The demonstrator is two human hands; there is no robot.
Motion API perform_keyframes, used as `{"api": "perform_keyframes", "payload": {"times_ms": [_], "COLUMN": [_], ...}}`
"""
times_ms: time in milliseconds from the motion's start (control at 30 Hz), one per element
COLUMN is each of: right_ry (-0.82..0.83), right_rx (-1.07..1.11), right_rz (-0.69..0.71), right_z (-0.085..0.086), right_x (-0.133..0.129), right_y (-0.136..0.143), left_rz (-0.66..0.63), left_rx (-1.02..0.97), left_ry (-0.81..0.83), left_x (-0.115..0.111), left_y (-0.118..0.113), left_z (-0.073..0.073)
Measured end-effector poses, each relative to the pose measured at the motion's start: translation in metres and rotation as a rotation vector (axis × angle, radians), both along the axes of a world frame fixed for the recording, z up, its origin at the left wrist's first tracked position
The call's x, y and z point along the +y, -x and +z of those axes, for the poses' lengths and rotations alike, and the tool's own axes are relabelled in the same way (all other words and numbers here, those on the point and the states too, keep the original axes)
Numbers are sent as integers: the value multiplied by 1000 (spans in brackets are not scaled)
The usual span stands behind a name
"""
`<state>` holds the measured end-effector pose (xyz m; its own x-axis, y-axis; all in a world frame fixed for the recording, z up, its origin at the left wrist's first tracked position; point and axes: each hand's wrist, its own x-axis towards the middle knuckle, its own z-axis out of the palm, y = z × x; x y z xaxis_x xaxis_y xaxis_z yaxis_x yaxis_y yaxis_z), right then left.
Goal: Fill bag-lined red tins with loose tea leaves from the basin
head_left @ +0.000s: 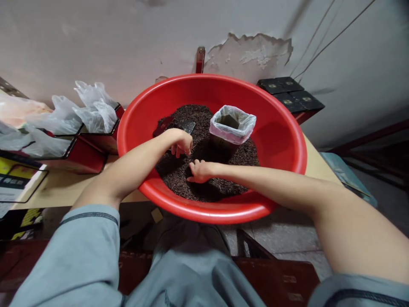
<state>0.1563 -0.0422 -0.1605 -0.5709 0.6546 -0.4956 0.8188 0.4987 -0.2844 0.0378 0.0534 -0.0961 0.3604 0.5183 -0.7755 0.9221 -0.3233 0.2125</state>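
Head camera: both hands at work inside the red tub

Down go the fingers of the left hand (182, 142), bent and pointing toward the dark dry bits (182, 183) heaped across the floor of the red tub (211, 214). Is it pinching anything? I can't tell; the back of the hand hides the tips. And here's the right hand (202, 171), just beside it and nearer the wearer, palm low over the bits, fingers curled, thumb set apart from them; whether it grips a few bits, I can't tell either.

Upright among the bits, beyond the right hand, stands a dark box (222, 146), a clear plastic bag (246, 124) lining it and folded out over its rim. Behind the left wrist, a dark flat-sided piece (188, 126) lies partly hidden on the heap.

Out to the left, open red boxes (83, 154) with bags spilling from their tops line the pale table (59, 187). Over on the far right, black-topped boxes (289, 96) sit just beside the tub, before a peeling wall (249, 55).
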Motion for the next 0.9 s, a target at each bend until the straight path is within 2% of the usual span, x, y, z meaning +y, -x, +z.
{"api": "perform_keyframes", "payload": {"times_ms": [133,300,400,533,600,667,733,833,900], "right_ry": [-77,-171,-290,-548,-690,-764,-764,-776,-869], "right_rx": [-86,-76,-105,-4,51,75,85,115,158], "right_rz": [-8,18,-87,-363,-458,-506,-505,-502,-538], "right_z": [12,35,68,121,134,134,128,127,132], "right_x": [-23,-8,8,23,32,43,52,57,53], "right_y": [10,7,-10,-51,-73,-92,-104,-111,-105], "left_rz": [-11,56,56,76,58,20,3,83,165], "left_rx": [8,-35,-75,-84,-114,-156,-185,-188,-190], "left_ry": [-68,-119,-254,-402,-402,-380,-346,-300,-284], "left_x": [1,0,3,9,11,12,12,12,13], "left_y": [3,8,10,13,13,13,13,13,14], "left_z": [8,20,28,28,24,19,16,15,16]}}
